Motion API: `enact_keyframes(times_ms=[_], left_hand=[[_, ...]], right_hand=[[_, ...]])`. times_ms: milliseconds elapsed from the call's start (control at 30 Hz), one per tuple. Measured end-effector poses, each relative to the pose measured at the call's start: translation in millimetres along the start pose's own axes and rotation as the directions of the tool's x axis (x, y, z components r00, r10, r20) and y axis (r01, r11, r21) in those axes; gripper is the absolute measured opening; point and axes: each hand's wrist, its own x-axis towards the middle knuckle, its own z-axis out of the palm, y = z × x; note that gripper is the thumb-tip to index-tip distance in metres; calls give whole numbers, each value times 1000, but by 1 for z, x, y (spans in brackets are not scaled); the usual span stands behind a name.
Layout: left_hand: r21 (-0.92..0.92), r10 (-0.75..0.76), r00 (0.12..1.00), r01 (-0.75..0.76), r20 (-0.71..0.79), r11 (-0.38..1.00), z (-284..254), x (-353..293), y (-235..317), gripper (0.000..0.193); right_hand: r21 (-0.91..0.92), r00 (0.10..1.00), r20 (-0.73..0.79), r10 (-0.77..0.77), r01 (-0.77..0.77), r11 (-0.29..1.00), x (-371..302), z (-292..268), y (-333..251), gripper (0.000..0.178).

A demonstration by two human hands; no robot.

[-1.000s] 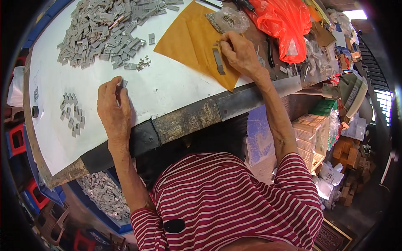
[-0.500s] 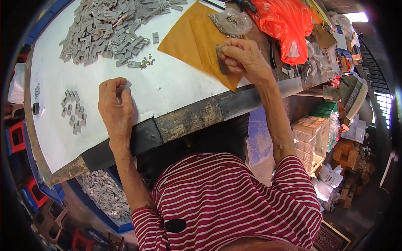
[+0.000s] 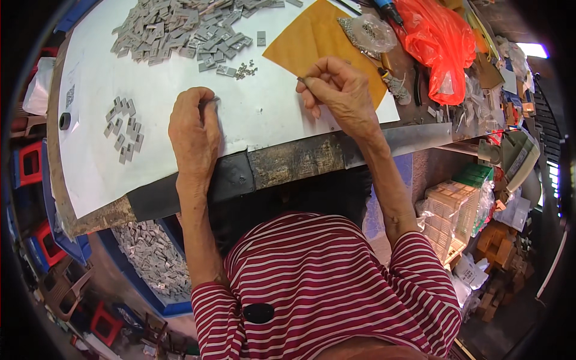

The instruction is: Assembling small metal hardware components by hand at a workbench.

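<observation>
My left hand (image 3: 195, 129) rests on the white sheet (image 3: 162, 162) with its fingers curled down; a sliver of a grey rectangular piece (image 3: 216, 98) shows at its fingertips, the rest hidden. Over the sheet's right part, my right hand (image 3: 345, 96) pinches a slim dark metal piece (image 3: 301, 79) between thumb and forefinger. Most of that piece is covered by the fingers, so its kind is unclear. Ahead of my hands lie a small cluster of tiny metal parts (image 3: 246, 70) and a large heap of grey rectangular pieces (image 3: 174, 27). Several more such pieces (image 3: 123, 129) stand in slanting rows to the left.
Brown paper (image 3: 309, 33) lies beyond my right hand, with a plastic bag of tiny parts (image 3: 369, 33) on it. A red plastic bag (image 3: 435, 48) and a blue-handled tool (image 3: 389, 11) are farther right. Below the table edge (image 3: 297, 159) stands a blue bin (image 3: 114, 258) of grey pieces.
My right hand has moved left, away from the brown paper and over the white sheet, with the slim metal piece still pinched. The whole view has shifted; my left hand stays curled on the sheet.
</observation>
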Motion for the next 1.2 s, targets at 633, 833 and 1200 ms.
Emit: enact_keyframes(times_ms=[633,833,1200], left_hand=[[-308,-99,982,146,162,940,-4,-4,6,14],[-286,-101,965,170,240,943,-4,-4,11,14],[-508,-188,931,330,312,796,-10,-3,10,20]], right_hand=[[-58,995,-6,-101,101,993,-4,5,11,7],[-106,998,-65,19,-26,994,-5,8,7,14],[-201,990,-35,136,-140,970,-3,15,6,17]])
